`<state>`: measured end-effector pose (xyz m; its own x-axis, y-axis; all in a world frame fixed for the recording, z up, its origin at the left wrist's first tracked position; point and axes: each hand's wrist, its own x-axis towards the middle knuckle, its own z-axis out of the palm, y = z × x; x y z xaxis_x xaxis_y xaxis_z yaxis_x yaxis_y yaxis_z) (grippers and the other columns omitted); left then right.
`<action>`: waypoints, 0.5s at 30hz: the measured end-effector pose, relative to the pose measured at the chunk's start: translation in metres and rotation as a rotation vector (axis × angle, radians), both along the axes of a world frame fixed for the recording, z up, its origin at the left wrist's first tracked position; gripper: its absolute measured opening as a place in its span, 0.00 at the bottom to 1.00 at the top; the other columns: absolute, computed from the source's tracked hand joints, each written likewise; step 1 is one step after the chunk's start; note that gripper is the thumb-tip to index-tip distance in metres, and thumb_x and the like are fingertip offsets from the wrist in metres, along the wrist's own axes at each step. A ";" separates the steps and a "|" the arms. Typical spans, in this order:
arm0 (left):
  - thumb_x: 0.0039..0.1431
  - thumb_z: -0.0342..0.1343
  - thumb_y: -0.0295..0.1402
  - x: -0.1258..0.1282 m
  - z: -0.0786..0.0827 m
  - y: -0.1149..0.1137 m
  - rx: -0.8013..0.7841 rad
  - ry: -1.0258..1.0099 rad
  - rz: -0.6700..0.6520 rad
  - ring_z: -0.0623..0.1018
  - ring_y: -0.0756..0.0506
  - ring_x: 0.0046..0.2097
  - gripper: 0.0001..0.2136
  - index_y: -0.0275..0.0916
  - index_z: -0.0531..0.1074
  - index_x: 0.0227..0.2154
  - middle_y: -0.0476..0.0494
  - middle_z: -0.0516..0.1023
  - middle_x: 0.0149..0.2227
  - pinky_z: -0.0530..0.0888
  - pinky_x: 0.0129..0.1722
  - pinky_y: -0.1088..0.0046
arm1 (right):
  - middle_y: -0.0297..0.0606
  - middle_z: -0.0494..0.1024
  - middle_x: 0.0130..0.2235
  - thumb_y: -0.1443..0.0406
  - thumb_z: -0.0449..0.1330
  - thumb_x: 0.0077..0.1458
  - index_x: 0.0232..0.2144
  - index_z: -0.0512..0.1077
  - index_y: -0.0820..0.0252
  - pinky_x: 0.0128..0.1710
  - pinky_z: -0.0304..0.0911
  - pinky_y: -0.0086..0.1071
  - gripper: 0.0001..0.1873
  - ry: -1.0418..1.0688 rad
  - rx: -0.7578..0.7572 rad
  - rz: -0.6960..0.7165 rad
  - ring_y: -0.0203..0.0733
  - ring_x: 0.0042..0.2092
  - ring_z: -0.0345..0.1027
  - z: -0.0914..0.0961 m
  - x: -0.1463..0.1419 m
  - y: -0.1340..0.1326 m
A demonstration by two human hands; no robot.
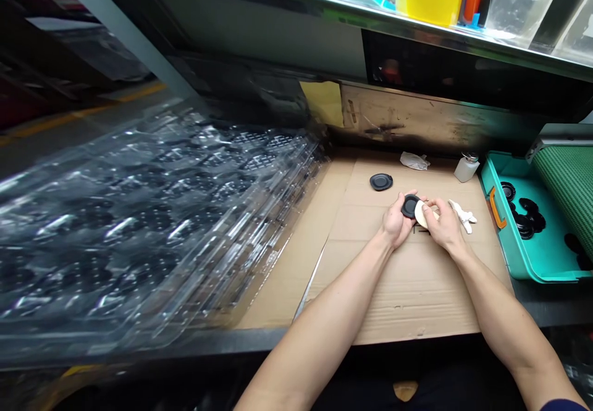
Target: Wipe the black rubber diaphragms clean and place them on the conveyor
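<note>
Black disc (pixel 410 206) is held over the middle of the cardboard (pixel 407 303), tilted with its face turned toward the right. Its long axis cannot be made out, since it is seen at a slant and partly covered. Its near side is wrapped by the curled fingers (pixel 397 212) of the left hand (pixel 396 222). Against its right face a white pad (pixel 422 214) is pressed, pinched closely by the thumb and fingers (pixel 438 208) of the right hand (pixel 445 225), and part of the pad is hidden by them. Just right of the hands lies a crumpled white cloth (pixel 462 215). Farther off on the cardboard, a second disc (pixel 381 182) lies flat, its long axis running left to right, with a white wipe (pixel 414 161) and a white bottle (pixel 467 169) beyond. At right, more discs (pixel 523 216) lie in a teal tray (pixel 503 244), which is cut off by the frame. At left, stacked clear trays (pixel 139 213) are blurred.
</note>
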<state>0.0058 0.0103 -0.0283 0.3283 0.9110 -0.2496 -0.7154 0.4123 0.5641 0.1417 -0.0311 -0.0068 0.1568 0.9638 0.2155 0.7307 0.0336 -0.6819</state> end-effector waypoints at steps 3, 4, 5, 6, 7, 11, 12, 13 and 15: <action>0.74 0.48 0.40 0.002 -0.003 -0.001 0.047 0.016 -0.035 0.83 0.39 0.50 0.16 0.35 0.76 0.50 0.35 0.83 0.45 0.76 0.56 0.58 | 0.32 0.77 0.28 0.50 0.57 0.61 0.36 0.70 0.55 0.33 0.62 0.32 0.15 0.197 -0.009 0.057 0.40 0.30 0.68 -0.002 -0.005 0.004; 0.74 0.50 0.40 0.002 -0.004 -0.002 0.055 0.023 -0.049 0.84 0.39 0.50 0.16 0.35 0.76 0.49 0.35 0.83 0.44 0.77 0.56 0.58 | 0.31 0.75 0.28 0.50 0.57 0.60 0.35 0.69 0.55 0.32 0.61 0.31 0.16 0.257 -0.019 0.081 0.39 0.29 0.67 -0.003 -0.007 0.004; 0.73 0.50 0.40 0.002 -0.005 -0.002 0.056 0.031 -0.061 0.84 0.39 0.49 0.16 0.34 0.77 0.48 0.34 0.84 0.44 0.77 0.56 0.58 | 0.30 0.74 0.27 0.49 0.58 0.60 0.34 0.68 0.55 0.31 0.60 0.30 0.16 0.304 -0.044 0.116 0.38 0.29 0.66 -0.003 -0.007 0.004; 0.73 0.50 0.40 0.001 -0.005 -0.002 0.052 0.042 -0.069 0.84 0.38 0.48 0.16 0.34 0.77 0.47 0.34 0.84 0.43 0.77 0.56 0.58 | 0.30 0.74 0.27 0.49 0.58 0.59 0.33 0.68 0.55 0.30 0.60 0.29 0.16 0.335 -0.079 0.161 0.38 0.29 0.65 -0.002 -0.006 0.004; 0.73 0.49 0.40 0.001 -0.005 -0.002 0.046 0.051 -0.070 0.84 0.39 0.48 0.17 0.33 0.78 0.46 0.34 0.84 0.43 0.77 0.56 0.57 | 0.29 0.73 0.27 0.49 0.59 0.58 0.32 0.68 0.55 0.30 0.60 0.29 0.16 0.349 -0.120 0.208 0.37 0.29 0.65 -0.002 -0.004 0.004; 0.75 0.46 0.40 -0.001 -0.004 -0.002 0.037 0.041 -0.074 0.84 0.39 0.47 0.18 0.32 0.77 0.45 0.33 0.84 0.42 0.77 0.56 0.56 | 0.31 0.77 0.31 0.50 0.62 0.54 0.30 0.70 0.56 0.33 0.60 0.29 0.16 0.235 -0.196 0.244 0.37 0.31 0.67 0.003 0.012 0.003; 0.75 0.46 0.40 0.000 -0.004 -0.002 0.035 0.040 -0.079 0.84 0.39 0.47 0.18 0.32 0.77 0.45 0.33 0.84 0.42 0.77 0.56 0.55 | 0.31 0.78 0.31 0.50 0.62 0.55 0.31 0.71 0.56 0.34 0.60 0.30 0.16 0.185 -0.166 0.184 0.38 0.32 0.68 0.003 0.014 0.004; 0.75 0.46 0.40 0.000 -0.004 -0.001 0.032 0.041 -0.083 0.84 0.39 0.48 0.18 0.32 0.77 0.44 0.33 0.84 0.42 0.77 0.56 0.55 | 0.32 0.78 0.32 0.50 0.61 0.56 0.32 0.72 0.56 0.34 0.60 0.30 0.15 0.141 -0.123 0.126 0.39 0.33 0.69 0.003 0.014 0.004; 0.75 0.45 0.39 0.000 -0.005 -0.001 0.018 0.037 -0.091 0.84 0.39 0.48 0.18 0.32 0.77 0.43 0.33 0.84 0.42 0.77 0.56 0.55 | 0.32 0.79 0.32 0.51 0.59 0.60 0.35 0.73 0.55 0.36 0.60 0.31 0.15 0.077 -0.047 0.097 0.41 0.34 0.70 0.003 0.011 0.004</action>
<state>0.0057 0.0098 -0.0331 0.4005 0.8825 -0.2465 -0.6545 0.4638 0.5971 0.1528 -0.0274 -0.0034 0.0771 0.9840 0.1607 0.6706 0.0681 -0.7387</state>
